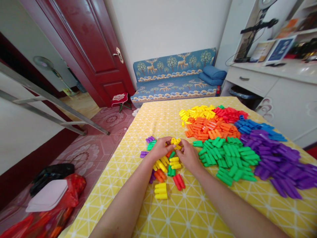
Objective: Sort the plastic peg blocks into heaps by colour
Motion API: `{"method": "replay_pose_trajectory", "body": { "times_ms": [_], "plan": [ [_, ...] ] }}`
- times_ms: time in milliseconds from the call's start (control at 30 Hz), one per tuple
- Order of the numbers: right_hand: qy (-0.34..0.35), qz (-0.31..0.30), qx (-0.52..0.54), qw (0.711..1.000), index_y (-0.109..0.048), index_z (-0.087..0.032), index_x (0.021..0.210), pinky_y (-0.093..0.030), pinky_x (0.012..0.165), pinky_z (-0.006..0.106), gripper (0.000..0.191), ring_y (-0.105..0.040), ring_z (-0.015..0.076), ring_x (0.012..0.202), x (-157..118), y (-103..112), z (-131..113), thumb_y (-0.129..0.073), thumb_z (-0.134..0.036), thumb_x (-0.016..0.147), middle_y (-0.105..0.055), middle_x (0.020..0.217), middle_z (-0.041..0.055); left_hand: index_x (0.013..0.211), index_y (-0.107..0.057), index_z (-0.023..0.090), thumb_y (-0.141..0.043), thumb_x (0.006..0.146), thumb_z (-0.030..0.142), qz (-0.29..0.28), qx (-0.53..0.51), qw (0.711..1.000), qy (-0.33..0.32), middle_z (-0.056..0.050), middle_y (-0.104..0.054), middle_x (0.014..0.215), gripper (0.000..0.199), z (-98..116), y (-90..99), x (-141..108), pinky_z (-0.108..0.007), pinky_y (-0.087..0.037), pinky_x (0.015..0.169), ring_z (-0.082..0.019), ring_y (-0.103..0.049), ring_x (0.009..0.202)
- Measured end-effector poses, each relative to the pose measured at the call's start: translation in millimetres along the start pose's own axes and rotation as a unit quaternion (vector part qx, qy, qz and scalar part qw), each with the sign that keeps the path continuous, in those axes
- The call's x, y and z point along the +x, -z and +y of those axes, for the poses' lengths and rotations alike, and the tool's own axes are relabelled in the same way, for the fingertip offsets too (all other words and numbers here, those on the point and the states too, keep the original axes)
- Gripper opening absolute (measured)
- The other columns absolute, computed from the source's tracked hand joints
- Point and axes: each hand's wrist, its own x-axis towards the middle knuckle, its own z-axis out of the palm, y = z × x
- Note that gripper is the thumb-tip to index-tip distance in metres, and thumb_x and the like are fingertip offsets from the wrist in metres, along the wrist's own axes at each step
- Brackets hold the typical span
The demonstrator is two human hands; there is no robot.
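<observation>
My left hand [160, 148] and my right hand [189, 156] meet above the table, fingers closed on a small cluster of yellow plastic tubes [175, 142] with round open ends toward me. Below them lie joined tube pieces: a yellow set [175, 163], a green one [171, 171], an orange one [160, 176] and a red one [178, 181]. Nearest me rests another yellow set [160, 191], apart from the rest. Left of my left hand are a green piece [151, 144] and purple pieces [144, 154]. My hands partly cover the pieces beneath.
Sorted heaps fill the table's right side: yellow [196, 113], orange [211, 129], red [229, 114], green [229, 155], blue [260, 129] and purple [279, 158]. A patterned yellow cloth [198, 211] covers the table. Beyond stand a blue sofa [173, 87], a white cabinet [284, 89] and a ladder [49, 96].
</observation>
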Motion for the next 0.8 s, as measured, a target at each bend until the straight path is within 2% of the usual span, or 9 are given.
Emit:
{"method": "replay_pose_trajectory", "body": {
  "times_ms": [133,233,367,433,500,600,667,733,800],
  "plan": [
    [-0.014,0.013,0.024,1.0,-0.052,-0.015,0.122,-0.048,0.074,0.031,0.041,-0.064,0.0198,0.084,-1.8,-0.3,0.6,-0.05,-0.023,0.082,-0.068,0.104,0.0096,0.077,-0.059,0.013,-0.06,0.081,0.027,0.047,-0.038,0.998,0.034,0.002,-0.054,0.067,0.015,-1.2,-0.3,1.0,-0.021,-0.037,0.059,-0.01,-0.047,0.063],
    [0.007,0.016,0.049,0.999,-0.057,-0.016,0.114,-0.047,0.074,0.031,0.032,-0.064,0.0203,0.085,-2.7,0.3,2.4,-0.044,-0.027,0.087,-0.07,0.098,0.0092,0.075,-0.056,0.014,-0.059,0.082,0.031,0.06,-0.078,0.994,0.042,0.002,-0.052,0.066,0.019,-4.3,-0.2,1.1,-0.021,-0.036,0.058,-0.01,-0.046,0.062],
    [0.007,0.018,0.078,0.997,-0.061,-0.016,0.107,-0.046,0.067,0.029,0.029,-0.064,0.0189,0.074,-2.4,3.2,3.4,-0.041,-0.027,0.089,-0.07,0.083,0.006,0.072,-0.052,0.015,-0.058,0.083,0.035,0.089,-0.122,0.987,0.051,0.003,-0.052,0.064,0.024,-8.4,0.0,1.0,-0.021,-0.037,0.059,-0.01,-0.047,0.06],
    [0.013,-0.002,0.085,0.996,-0.063,-0.017,0.102,-0.046,0.064,0.027,0.027,-0.064,0.017,0.07,-0.5,5.7,2.3,-0.043,-0.027,0.087,-0.07,0.083,0.0056,0.071,-0.051,0.015,-0.058,0.083,0.036,0.103,-0.134,0.984,0.06,0.003,-0.053,0.064,0.025,-9.6,0.2,1.0,-0.022,-0.038,0.06,-0.01,-0.048,0.06],
    [0.026,-0.048,0.084,0.995,-0.065,-0.017,0.093,-0.045,0.06,0.026,0.024,-0.062,0.0147,0.062,4.3,9.2,0.6,-0.044,-0.025,0.086,-0.07,0.081,0.0046,0.071,-0.051,0.015,-0.058,0.083,0.036,0.108,-0.143,0.982,0.064,0.003,-0.053,0.064,0.026,-9.9,0.6,0.9,-0.022,-0.039,0.06,-0.01,-0.049,0.06],
    [0.037,-0.123,0.067,0.989,-0.067,-0.018,0.079,-0.042,0.052,0.024,0.02,-0.057,0.0127,0.051,20.9,16.7,0.5,-0.048,-0.022,0.082,-0.066,0.064,0.0009,0.071,-0.051,0.015,-0.059,0.082,0.036,0.102,-0.149,0.982,0.063,0.003,-0.054,0.065,0.025,-9.3,0.9,0.7,-0.022,-0.039,0.061,-0.01,-0.05,0.061],
    [0.03,-0.141,0.05,0.988,-0.066,-0.019,0.072,-0.04,0.049,0.023,0.017,-0.055,0.0126,0.047,40.1,24.1,4.0,-0.051,-0.02,0.078,-0.06,0.052,-0.0012,0.072,-0.052,0.015,-0.06,0.082,0.037,0.1,-0.155,0.981,0.065,0.003,-0.054,0.065,0.025,-9.0,0.9,0.9,-0.022,-0.04,0.061,-0.01,-0.051,0.061],
    [0.01,-0.12,0.039,0.992,-0.065,-0.019,0.065,-0.041,0.048,0.022,0.014,-0.055,0.0128,0.046,64.3,33.2,9.8,-0.055,-0.018,0.075,-0.056,0.046,-0.002,0.073,-0.052,0.015,-0.06,0.081,0.04,0.101,-0.164,0.979,0.07,0.003,-0.055,0.065,0.028,-9.0,0.5,1.2,-0.023,-0.041,0.061,-0.01,-0.051,0.061],
    [-0.029,-0.04,0.074,0.996,-0.064,-0.017,0.067,-0.045,0.051,0.023,0.011,-0.057,0.0131,0.049,88.0,41.9,15.7,-0.057,-0.018,0.074,-0.058,0.05,-0.0008,0.073,-0.052,0.015,-0.061,0.08,0.042,0.102,-0.172,0.977,0.076,0.002,-0.055,0.065,0.029,-9.4,0.1,1.3,-0.023,-0.042,0.061,-0.011,-0.052,0.062]
  ]
}}
